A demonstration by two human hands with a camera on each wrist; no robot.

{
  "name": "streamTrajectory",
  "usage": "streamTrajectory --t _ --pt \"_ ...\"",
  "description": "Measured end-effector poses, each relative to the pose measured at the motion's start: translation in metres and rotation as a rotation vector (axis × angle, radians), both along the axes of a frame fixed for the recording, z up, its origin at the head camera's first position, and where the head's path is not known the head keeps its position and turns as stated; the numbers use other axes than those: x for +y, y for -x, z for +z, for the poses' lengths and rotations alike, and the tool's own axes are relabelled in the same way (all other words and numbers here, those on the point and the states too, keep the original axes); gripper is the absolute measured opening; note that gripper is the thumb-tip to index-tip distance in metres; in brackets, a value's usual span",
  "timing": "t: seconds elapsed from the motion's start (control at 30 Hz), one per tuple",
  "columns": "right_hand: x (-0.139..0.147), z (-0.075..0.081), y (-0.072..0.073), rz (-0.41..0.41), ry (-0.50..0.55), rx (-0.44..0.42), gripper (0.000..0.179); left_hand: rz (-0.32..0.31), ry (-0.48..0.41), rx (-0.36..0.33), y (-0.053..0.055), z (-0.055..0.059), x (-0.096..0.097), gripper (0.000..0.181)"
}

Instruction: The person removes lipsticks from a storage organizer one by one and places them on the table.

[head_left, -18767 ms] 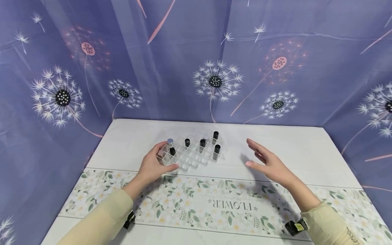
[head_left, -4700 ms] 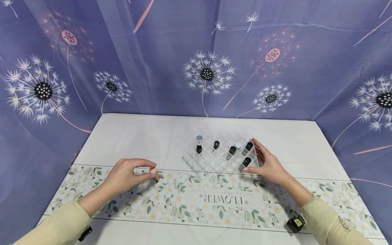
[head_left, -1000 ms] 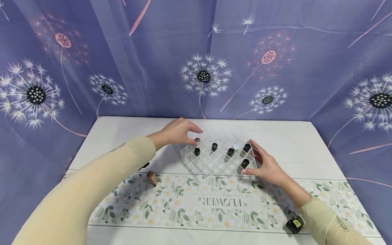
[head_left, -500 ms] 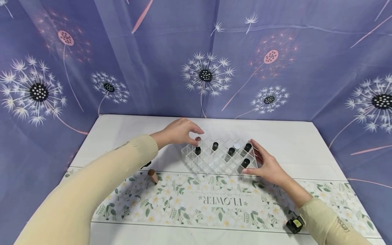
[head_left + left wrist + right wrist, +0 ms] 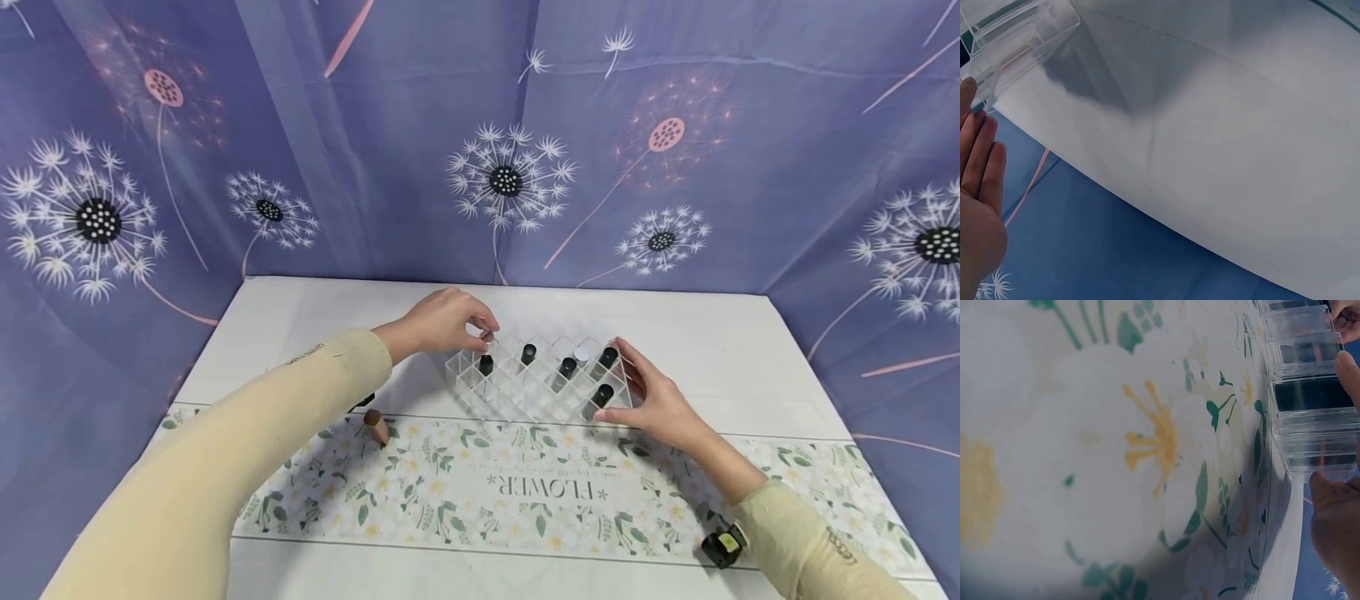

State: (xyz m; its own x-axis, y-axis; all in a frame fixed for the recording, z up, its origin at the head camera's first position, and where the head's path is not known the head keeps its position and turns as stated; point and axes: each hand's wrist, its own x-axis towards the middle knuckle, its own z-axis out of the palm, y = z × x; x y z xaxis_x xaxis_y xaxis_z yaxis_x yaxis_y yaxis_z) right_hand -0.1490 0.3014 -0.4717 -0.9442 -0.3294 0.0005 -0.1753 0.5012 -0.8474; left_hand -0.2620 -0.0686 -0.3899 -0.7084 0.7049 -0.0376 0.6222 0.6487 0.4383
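Drawn together since half a second ago, the fingertips of the left grip (image 5: 448, 321) are pinched on the silver-capped tube (image 5: 487, 337) at the left end of the clear rack (image 5: 512, 402), whose right end is clasped by the right grip (image 5: 660, 405).

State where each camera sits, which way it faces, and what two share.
Head: worn on the head, facing forward and down at the clear rack; left hand, right hand and sleeves show.
Left wrist: on that wrist, facing the white tabletop and printed curtain; left hand at left edge.
Right wrist: on that wrist, facing along the floral strip; right hand at right edge.
Head and right wrist both show the clear rack.
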Motion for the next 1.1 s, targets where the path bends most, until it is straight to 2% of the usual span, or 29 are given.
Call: streamTrajectory --t 0.27,0.5,0.8,1.1 --pt "0.000 0.000 0.000 0.002 0.005 -0.007 0.119 0.017 -0.006 0.011 -0.002 0.002 0.001 0.028" --pt "0.000 0.001 -0.001 -0.004 0.002 -0.021 0.120 0.015 -0.037 0.019 -0.004 0.011 0.001 0.027" --pt "0.000 0.002 -0.003 0.001 -0.025 0.004 0.117 0.030 -0.081 0.035 -0.003 0.034 -0.006 0.023" --pt "0.000 0.001 -0.001 0.006 -0.010 -0.004 0.120 0.053 -0.109 0.037 -0.007 0.057 -0.016 0.025"
